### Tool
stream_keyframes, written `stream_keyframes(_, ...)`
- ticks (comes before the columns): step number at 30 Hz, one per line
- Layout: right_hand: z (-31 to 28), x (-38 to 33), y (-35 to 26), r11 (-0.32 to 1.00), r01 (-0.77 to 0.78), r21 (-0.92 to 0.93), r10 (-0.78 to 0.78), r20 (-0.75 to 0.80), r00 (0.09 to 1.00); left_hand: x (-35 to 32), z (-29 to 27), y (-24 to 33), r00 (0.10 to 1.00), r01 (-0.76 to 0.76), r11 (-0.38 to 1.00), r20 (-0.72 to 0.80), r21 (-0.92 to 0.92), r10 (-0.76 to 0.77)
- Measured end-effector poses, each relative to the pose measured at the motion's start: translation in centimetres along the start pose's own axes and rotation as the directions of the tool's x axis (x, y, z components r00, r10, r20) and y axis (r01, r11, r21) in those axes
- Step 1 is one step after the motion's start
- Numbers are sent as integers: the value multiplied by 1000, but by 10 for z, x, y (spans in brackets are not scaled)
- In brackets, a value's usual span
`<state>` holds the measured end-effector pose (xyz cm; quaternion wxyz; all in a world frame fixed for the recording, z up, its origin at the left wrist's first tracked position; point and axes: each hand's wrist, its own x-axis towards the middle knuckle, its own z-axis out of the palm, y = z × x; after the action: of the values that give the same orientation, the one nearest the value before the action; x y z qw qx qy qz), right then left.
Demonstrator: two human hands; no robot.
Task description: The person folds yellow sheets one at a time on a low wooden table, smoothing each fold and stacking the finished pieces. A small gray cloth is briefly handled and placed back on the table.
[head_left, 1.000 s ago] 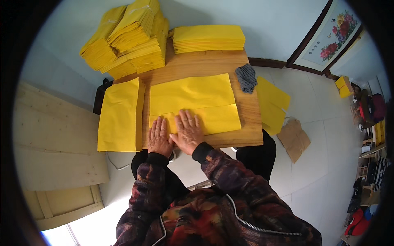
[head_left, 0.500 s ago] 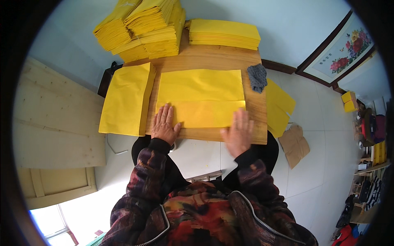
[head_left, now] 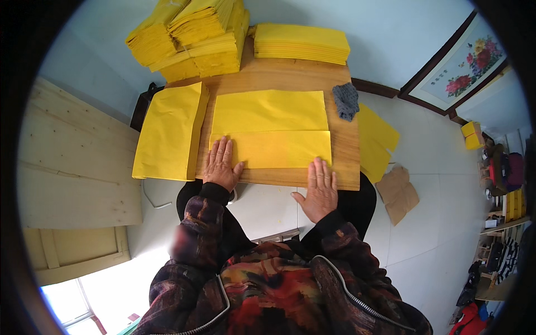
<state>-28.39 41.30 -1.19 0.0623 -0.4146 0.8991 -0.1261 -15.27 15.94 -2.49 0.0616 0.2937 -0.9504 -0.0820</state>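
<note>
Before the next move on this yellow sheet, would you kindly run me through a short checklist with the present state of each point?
1. Left hand flat on the folded yellow sheet: ok.
2. Right hand on the sheet: not ok, only its fingertips reach the near edge.
3. Folded flap lying flat and square: ok.
4. Sheet wholly on the wooden board: ok.
5. Grey cloth clear of the sheet: ok.
6. Crease sharpness: cannot tell.

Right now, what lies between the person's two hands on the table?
In the head view, the folded yellow paper sheet spans from the left hand to the right hand.
</note>
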Motion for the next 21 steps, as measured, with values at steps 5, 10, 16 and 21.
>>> stream_keyframes(5,-19,-4,19,979,-199,-55,200,20,980,2,-4,3,998,27,1000,56,10,-27)
stream_keyframes(10,4,5,-50,965,252,67,-248,-61,967,0,-3,4,998,48,998,48,-29,-47)
stream_keyframes(16,31,33,-94,914,394,93,-394,-24,919,1,0,-1,1000,11,1000,15,-17,-10)
stream_keyframes(21,10,20,-31,982,181,51,-181,1,983,0,-6,2,999,26,999,44,-22,-25)
